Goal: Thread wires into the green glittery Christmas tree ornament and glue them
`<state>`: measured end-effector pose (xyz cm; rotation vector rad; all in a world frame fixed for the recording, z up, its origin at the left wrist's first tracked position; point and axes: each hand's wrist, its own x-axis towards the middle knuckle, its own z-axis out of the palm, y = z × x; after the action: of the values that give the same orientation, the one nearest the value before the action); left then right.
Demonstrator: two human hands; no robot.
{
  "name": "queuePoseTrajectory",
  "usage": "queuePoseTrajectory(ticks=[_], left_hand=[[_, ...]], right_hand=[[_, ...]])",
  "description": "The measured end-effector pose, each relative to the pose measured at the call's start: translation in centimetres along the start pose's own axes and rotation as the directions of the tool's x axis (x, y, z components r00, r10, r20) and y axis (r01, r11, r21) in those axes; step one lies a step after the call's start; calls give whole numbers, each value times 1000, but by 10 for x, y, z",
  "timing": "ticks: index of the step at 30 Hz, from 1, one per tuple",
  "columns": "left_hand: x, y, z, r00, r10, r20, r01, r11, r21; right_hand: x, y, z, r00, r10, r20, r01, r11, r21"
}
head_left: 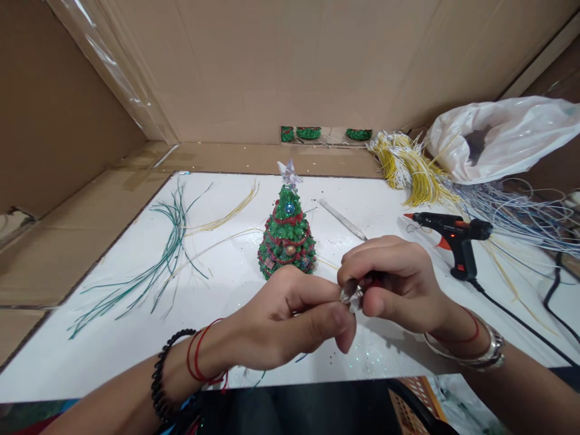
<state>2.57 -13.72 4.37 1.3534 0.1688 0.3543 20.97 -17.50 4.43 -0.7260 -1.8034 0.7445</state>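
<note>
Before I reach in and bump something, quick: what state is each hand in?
Left hand: closed, pinching a small shiny clear piece.
Right hand: closed on the same piece; a red bit within its grip is too hidden to name.

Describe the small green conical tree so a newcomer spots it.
Find the flat white board. Near its middle, just beyond the left hand, stands the green conical tree. Unlike the thin green wires to its left, it's upright, ringed with red garlands and topped by a translucent star.

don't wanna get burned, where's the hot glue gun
On the head view's right side, the hot glue gun lies on the white surface, beyond the right hand, beside the tangled blue and white wires.
</note>
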Motion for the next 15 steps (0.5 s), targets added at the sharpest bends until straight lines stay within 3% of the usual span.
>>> queuePoseTrajectory(ticks=[6, 11, 15], left_hand=[[1, -3, -2, 999, 29, 36, -28, 999, -33], [0, -6, 2, 984, 137, -113, -115, 976, 184], [0, -6, 4, 985, 131, -109, -113, 981, 157]], right_hand=[[0, 2, -1, 999, -18, -39, 15, 998, -68], [-2, 3, 0, 1000, -11, -21, 11, 1000, -22], [-4, 4, 2, 1000, 26, 4, -26, 997, 66]])
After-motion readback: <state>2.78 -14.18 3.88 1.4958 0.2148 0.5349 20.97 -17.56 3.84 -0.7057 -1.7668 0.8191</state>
